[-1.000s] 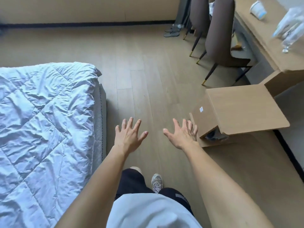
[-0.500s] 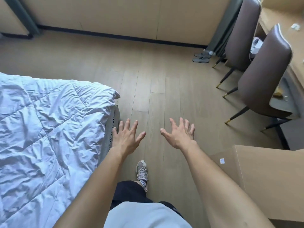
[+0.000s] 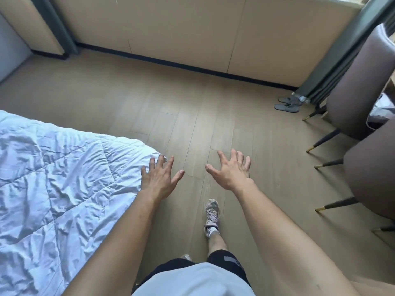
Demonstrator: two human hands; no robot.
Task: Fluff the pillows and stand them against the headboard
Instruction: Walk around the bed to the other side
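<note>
No pillow or headboard shows in this view. A bed with a crumpled white quilt (image 3: 53, 178) fills the left side, its corner ending near the middle of the frame. My left hand (image 3: 159, 178) is stretched out with fingers spread, over that quilt corner and holding nothing. My right hand (image 3: 232, 170) is also spread and empty, held out above the wooden floor to the right of the bed.
Two brown padded chairs (image 3: 352, 82) with dark gold-tipped legs stand along the right edge. Grey slippers (image 3: 287, 104) lie by a dark curtain (image 3: 342, 50) near the far wall. Wooden floor (image 3: 192, 116) runs between bed and chairs. My shoe (image 3: 212, 212) steps forward.
The view has swung left and forward: the cardboard box and desk at the right have dropped out of sight, the far wall has come closer, and my left hand now overlaps the quilt corner.
</note>
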